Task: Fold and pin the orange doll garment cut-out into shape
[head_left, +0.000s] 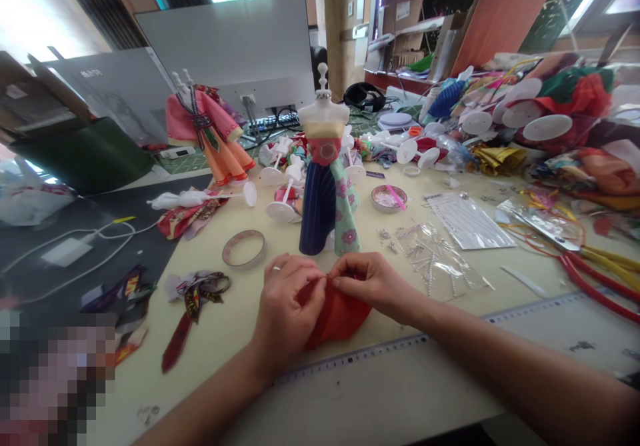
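Between my two hands is a piece of red fabric (pixel 340 316), its upper edge pinched and its lower part draping over the table. My left hand (pixel 290 309) grips the cloth with thumb and forefinger; a ring shows on one finger. My right hand (pixel 367 279) pinches the same edge just to the right, the fingertips of both hands almost meeting. Anything small between the fingertips is hidden. Just beyond the hands stands a small white dress form (pixel 324 113) wearing a yellow and red top and a navy and mint floral skirt (pixel 320 206).
A tape roll (pixel 243 249) and fabric scraps (pixel 195 299) lie to the left. To the right are a small round dish (pixel 389 198), bagged rhinestone trims (pixel 435 259) and red-handled scissors (pixel 595 286). A ruler (pixel 360 356) crosses the front. Another dressed form (pixel 205 126) stands behind, before a monitor (pixel 230 53).
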`<state>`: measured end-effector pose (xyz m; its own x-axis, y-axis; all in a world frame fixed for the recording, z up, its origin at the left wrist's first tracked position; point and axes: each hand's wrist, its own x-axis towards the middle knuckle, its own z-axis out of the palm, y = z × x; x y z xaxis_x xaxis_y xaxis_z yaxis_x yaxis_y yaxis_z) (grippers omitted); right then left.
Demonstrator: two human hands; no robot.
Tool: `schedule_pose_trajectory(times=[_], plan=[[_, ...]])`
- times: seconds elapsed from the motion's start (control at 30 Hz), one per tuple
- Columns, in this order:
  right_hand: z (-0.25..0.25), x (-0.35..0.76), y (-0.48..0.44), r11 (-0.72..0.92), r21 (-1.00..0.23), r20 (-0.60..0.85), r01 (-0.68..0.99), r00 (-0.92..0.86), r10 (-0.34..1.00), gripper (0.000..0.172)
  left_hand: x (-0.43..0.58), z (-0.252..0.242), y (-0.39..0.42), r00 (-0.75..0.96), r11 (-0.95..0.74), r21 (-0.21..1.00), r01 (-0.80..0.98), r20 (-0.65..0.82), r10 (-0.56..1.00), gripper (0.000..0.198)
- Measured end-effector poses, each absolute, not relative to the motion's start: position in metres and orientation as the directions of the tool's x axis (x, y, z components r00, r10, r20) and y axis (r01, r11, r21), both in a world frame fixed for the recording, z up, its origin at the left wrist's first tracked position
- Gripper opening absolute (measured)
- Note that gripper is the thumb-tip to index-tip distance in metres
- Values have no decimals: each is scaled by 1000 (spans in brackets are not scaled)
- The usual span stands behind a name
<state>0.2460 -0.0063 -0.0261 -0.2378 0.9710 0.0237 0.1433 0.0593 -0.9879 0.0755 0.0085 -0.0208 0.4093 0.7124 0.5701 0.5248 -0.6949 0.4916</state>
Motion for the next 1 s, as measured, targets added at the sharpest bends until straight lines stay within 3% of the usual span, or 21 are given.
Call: schedule_pose_trajectory(times=[0.67,1.0], plan=[[-26,245,-7,-28,-987,-64,160,-222,973,9,75,-16,8,230,-299,842,449,214,949,11],[-27,246,-6,5,-985,-37,171,-241,970,7,69,-13,16,165,-256,848,464,201,966,13]])
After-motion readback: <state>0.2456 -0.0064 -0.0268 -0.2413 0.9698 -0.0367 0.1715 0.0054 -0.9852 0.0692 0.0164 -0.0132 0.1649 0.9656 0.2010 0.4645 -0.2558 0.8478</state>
